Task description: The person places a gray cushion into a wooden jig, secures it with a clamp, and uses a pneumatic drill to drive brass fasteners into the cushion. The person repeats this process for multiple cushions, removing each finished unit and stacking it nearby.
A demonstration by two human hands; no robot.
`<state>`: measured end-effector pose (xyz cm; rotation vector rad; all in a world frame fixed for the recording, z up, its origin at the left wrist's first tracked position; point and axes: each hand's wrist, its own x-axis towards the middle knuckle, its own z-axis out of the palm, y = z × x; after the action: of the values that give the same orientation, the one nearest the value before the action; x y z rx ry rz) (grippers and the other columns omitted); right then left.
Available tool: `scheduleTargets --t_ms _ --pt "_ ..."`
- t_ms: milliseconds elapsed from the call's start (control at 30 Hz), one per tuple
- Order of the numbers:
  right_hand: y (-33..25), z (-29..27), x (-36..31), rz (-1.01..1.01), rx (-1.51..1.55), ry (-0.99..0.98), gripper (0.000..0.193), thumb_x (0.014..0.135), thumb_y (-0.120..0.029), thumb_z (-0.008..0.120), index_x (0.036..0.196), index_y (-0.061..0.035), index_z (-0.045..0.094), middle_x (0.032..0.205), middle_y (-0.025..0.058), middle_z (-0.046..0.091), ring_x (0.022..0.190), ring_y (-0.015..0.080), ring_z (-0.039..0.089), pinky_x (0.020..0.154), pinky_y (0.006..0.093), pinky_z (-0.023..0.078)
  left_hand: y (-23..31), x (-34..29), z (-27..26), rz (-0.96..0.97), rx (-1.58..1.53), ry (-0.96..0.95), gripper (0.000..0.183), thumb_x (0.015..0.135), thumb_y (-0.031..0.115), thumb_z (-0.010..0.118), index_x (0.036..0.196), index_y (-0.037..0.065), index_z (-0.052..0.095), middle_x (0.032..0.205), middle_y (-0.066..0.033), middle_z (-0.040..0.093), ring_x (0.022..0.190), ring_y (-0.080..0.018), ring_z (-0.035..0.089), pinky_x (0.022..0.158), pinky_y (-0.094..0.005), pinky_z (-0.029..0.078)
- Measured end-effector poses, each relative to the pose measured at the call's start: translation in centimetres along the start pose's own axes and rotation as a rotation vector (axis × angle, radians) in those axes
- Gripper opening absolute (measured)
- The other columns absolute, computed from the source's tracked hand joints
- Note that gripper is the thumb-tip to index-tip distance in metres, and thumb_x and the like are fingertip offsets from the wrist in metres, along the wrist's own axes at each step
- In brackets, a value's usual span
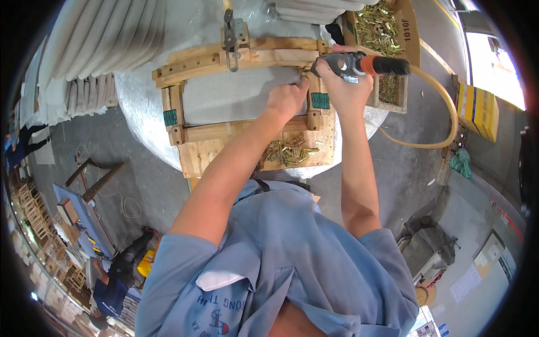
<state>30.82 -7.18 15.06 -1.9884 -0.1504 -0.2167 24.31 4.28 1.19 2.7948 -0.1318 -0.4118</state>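
A wooden frame [247,58] lies on the bench in front of me, with a pale grey padded panel [224,96] inside it. My right hand [349,92] is closed around a black and orange air-driven tool [368,65], held over the frame's far right corner. From the tool's rear runs a yellowish hose [452,112]. My left hand [288,100] rests at the panel's right edge, fingers pressed together beside the frame's right bar; whatever they pinch is hidden. A metal toggle clamp [230,42] is mounted at the frame's far side. Green pieces [320,101] sit on the side bars.
Loose brass-coloured fittings [287,151] lie at the near edge. A cardboard box [409,33] full of similar pieces stands far right, a smaller tray [391,92] beside it. Pale padded panels [104,39] are stacked far left. Another person [115,286] is at the lower left.
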Motion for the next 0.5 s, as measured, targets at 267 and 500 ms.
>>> scheduleTargets --t_ms 267,500 --pt "1.6 -2.2 -0.2 0.031 0.101 -0.06 0.043 0.081 -0.003 0.089 0.119 -0.0011 0.069 0.113 0.0117 0.077 0.105 0.0182 0.074 0.096 0.0348 0.059 -2.2 -2.5 -0.7 -0.225 -0.812 0.174 0.034 0.107 0.015 0.052 0.137 0.008 0.068 0.095 -0.0156 0.08 0.082 -0.0313 0.079 0.067 -0.0475 0.061" --pt "-1.8 -5.7 -11.1 0.184 0.534 0.102 0.05 0.09 0.004 0.073 0.137 -0.0004 0.055 0.128 0.0241 0.072 0.124 0.0286 0.069 0.109 0.0405 0.054 -6.1 -13.8 -0.5 -0.481 -2.347 0.208 0.045 0.114 0.026 0.042 0.146 -0.001 0.06 0.141 -0.0204 0.068 0.127 -0.0346 0.068 0.106 -0.0484 0.058"
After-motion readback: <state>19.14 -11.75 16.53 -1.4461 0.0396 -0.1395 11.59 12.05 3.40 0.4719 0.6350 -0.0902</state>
